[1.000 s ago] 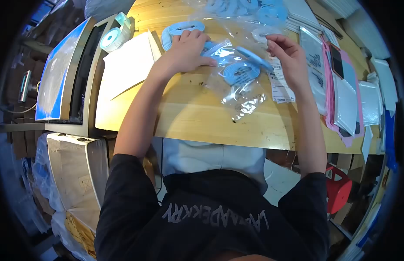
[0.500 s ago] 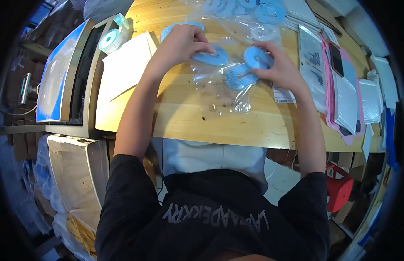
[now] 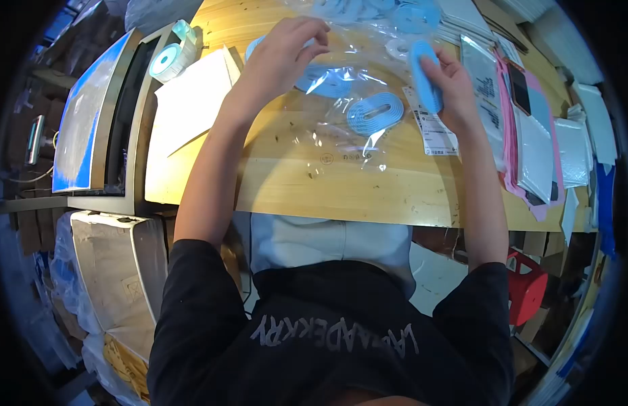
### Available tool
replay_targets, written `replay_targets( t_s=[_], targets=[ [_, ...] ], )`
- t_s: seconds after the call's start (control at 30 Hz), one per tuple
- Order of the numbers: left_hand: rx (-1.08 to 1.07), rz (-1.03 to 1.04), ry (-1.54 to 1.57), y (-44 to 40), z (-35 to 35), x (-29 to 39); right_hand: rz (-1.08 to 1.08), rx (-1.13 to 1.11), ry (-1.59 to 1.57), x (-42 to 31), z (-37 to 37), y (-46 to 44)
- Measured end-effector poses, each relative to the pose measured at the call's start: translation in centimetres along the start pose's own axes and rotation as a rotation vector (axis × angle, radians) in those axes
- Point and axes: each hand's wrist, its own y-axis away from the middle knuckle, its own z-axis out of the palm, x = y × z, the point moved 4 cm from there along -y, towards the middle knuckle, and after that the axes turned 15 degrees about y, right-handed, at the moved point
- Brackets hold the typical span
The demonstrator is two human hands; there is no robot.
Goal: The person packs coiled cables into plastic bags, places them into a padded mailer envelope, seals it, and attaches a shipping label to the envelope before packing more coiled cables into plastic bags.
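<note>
My right hand (image 3: 452,84) is closed on a blue coil (image 3: 425,76), which it holds on edge above a printed label (image 3: 433,128). Over the table's back left part, my left hand (image 3: 287,57) has its fingers curved and apart, with nothing visible in them. Another blue coil (image 3: 375,114) lies at the middle, in or under a clear plastic bag (image 3: 341,145). A further blue coil (image 3: 325,81) sits under the plastic to the right of my left hand. Part of one more shows behind that hand.
More bagged blue coils (image 3: 415,17) lie at the back. On the left are a tape dispenser (image 3: 168,62), white paper sheets (image 3: 192,101) and a blue-edged screen (image 3: 94,115). A phone (image 3: 518,89) rests on pink and white packaging at the right. The wooden table (image 3: 341,196) has its edge nearest me.
My right hand has lifted a blue coil off the bag and moved right and back. My left hand has let go of a coil and risen. The clear bag lies more spread out.
</note>
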Motion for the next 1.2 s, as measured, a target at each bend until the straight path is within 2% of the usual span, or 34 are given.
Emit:
replay_targets(
  t_s=[0.1, 0.13, 0.23, 0.37, 0.5, 0.53, 0.63, 0.67, 0.77, 0.93, 1.03, 1.2],
  targets=[
    [0.054, -0.169, 0.419, -0.2, -0.2, 0.5, 0.015, 0.074, -0.283, 0.0, -1.0, -0.3],
    [0.053, -0.170, 0.421, -0.2, 0.0, 0.6, 0.016, 0.075, -0.283, -0.5, -0.8, -0.1],
    [-0.066, -0.471, 0.691, 0.5, 1.8, -0.1, 0.089, 0.155, -0.289, -2.2, 0.0, 0.7],
    [-0.205, -0.516, 0.726, 0.6, 3.4, 0.7, 0.009, 0.004, -0.099, -3.0, 0.7, 1.7],
    [-0.261, -0.576, 0.495, 0.9, 4.0, 1.6, -0.152, 0.127, 0.075, -2.9, -0.2, 0.9],
    [-0.262, -0.577, 0.498, 1.0, 4.1, 1.8, -0.149, 0.128, 0.076, -2.9, -0.3, 1.0],
    [-0.268, -0.489, 0.587, 0.8, 4.2, 2.3, -0.159, 0.119, 0.419, -3.1, -0.6, 1.1],
    [-0.271, -0.489, 0.590, 0.8, 4.3, 2.5, -0.155, 0.122, 0.420, -3.2, -0.4, 1.2],
    [-0.282, -0.507, 0.606, 0.8, 4.5, 2.8, -0.363, 0.040, 0.441, -4.3, 1.1, 1.6],
    [-0.255, -0.465, 0.632, 1.1, 5.4, 3.0, -0.354, -0.006, 0.311, -4.0, 1.9, 1.6],
    [-0.178, -0.651, 0.883, 1.5, 6.3, 2.6, -0.303, 0.061, 0.301, -3.2, 1.7, 1.2],
    [-0.067, -0.716, 1.067, 1.7, 7.3, 2.6, -0.161, 0.151, 0.300, -2.7, 1.8, 1.2]
  ],
)
